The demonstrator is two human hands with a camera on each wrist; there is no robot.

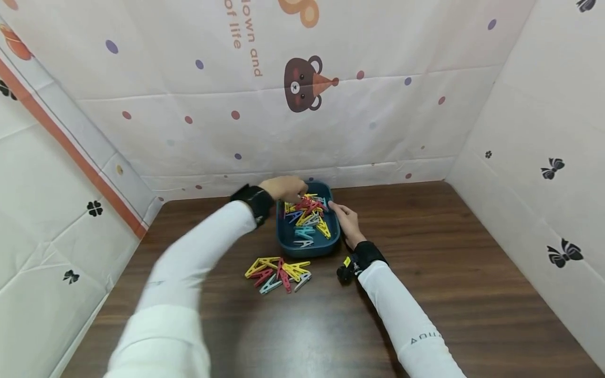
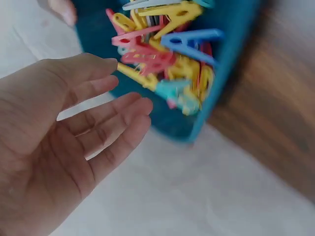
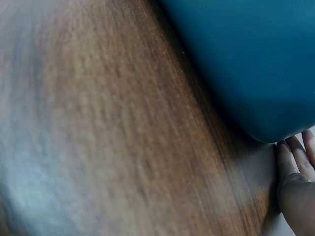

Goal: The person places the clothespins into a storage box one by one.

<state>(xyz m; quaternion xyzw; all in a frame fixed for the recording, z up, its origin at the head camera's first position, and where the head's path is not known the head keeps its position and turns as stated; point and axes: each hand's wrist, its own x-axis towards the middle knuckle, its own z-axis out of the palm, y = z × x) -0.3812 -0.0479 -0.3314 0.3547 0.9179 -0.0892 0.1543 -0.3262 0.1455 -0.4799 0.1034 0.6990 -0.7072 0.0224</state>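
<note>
A dark teal plastic basket (image 1: 308, 253) stands near the back of the table, holding many clothespins (image 1: 309, 212) in yellow, red, blue, teal and grey. Over its far left part, my left hand (image 1: 285, 187) reaches in from above. In the left wrist view the left hand (image 2: 74, 128) has loosely bent, parted fingers; the thumb tip is close to a yellow clothespin (image 2: 138, 76), and no clothespin shows held. My right hand (image 1: 347, 223) rests against the basket's right side. The right wrist view shows its fingers (image 3: 284, 160) touching the outer wall at a corner.
A loose pile of clothespins (image 1: 280, 273), yellow, red, light blue and grey, lies on the brown wooden table (image 1: 425, 252) in front of the basket. A printed white sheet (image 1: 264, 126) hangs behind, with white walls at both sides.
</note>
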